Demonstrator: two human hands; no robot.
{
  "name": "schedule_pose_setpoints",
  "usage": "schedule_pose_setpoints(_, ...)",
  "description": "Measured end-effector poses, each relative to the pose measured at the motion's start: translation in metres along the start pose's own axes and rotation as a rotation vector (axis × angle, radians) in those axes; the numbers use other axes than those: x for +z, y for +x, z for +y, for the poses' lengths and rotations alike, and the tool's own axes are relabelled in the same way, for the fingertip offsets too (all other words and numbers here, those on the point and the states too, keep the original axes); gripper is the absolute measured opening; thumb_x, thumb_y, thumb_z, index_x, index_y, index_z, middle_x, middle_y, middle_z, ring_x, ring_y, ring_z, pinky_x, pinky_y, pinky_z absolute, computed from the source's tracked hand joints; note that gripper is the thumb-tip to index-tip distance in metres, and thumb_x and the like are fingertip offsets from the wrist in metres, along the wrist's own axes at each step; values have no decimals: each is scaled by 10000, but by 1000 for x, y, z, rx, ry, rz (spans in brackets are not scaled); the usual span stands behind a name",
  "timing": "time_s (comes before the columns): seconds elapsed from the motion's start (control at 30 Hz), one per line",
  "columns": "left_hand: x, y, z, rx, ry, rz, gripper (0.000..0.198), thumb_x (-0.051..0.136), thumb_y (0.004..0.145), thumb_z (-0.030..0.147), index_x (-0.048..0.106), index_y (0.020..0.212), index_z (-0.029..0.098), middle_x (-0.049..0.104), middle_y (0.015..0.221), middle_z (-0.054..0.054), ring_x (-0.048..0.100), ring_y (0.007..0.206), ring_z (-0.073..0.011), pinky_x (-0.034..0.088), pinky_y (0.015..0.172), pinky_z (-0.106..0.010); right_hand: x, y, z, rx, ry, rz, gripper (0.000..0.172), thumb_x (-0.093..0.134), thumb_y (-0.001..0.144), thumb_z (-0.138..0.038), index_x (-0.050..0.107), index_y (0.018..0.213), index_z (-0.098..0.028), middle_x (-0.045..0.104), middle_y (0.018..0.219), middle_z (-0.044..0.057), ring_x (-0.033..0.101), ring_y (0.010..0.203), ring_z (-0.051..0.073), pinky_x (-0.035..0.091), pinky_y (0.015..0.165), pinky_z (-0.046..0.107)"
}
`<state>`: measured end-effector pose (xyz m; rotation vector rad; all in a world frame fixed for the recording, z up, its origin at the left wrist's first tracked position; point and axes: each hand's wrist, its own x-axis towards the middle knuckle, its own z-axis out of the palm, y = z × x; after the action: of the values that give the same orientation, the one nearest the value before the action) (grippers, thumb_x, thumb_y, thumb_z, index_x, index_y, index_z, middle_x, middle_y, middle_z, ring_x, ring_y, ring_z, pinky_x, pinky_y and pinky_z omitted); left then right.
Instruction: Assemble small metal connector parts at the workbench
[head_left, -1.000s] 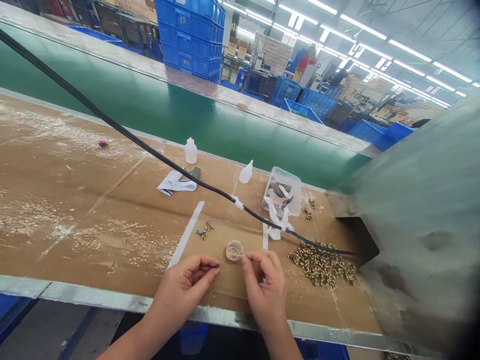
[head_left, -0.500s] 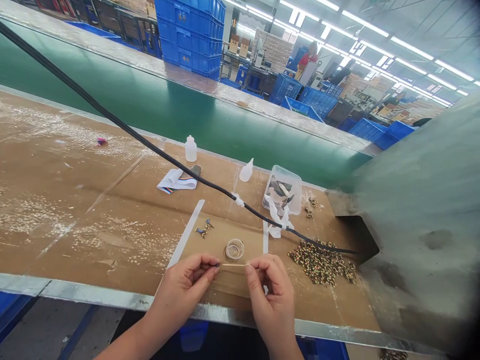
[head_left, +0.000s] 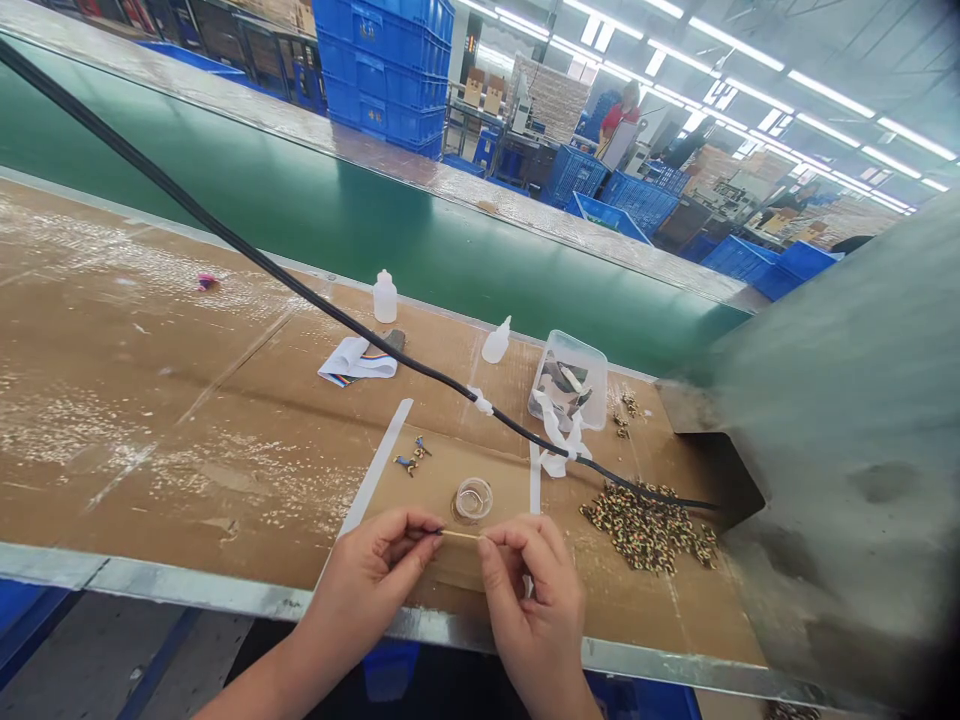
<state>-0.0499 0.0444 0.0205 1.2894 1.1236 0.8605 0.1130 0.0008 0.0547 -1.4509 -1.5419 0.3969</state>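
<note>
Pinching a wooden stick [head_left: 460, 534], right hand [head_left: 534, 610] and left hand [head_left: 367, 570] close just behind a clear cup [head_left: 473, 500] (black cable [head_left: 337, 315] beyond).

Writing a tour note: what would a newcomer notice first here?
A tall stack of blue crates rises beyond the green conveyor belt. A black cable slants across the cardboard-covered bench past a heap of small mottled parts. Up front, the left hand and right hand pinch a thin stick.

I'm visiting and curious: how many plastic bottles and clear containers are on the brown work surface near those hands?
Plastic bottles: 2
Clear plastic box: 1
Small round clear dish: 1
Total: 4
</note>
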Motion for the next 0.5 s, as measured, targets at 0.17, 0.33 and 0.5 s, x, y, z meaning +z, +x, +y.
schedule_pose_setpoints(0.17,-1,0,-2,-7,-18,-9,170,622,809,316,666,928,202,728,914,-21,699,884,-177,568,817,-237,-1,-2,-4,-102,-2,-29,116,553,889,-119,625,918,-205,576,818,10,538,627,94,432,537,197)
schedule_pose_setpoints(0.33,-3,-1,1,11,11,-33,172,605,820,325,668,927,206,728,904,-19,696,872,-174,564,800,-232,-4,1,-4,-80,-24,-52,98,542,896,-128,616,887,-192,554,806,11,487,567,84,413,512,205)
schedule_pose_setpoints(0.5,-4,-2,5,4,3,-56,179,595,823,338,670,911,201,721,879,-27,692,843,-186,569,770,-251,-5,7,-4,-42,-26,-60,86,540,900,-148,615,884,-186,552,813,17,487,572,89,417,514,209)
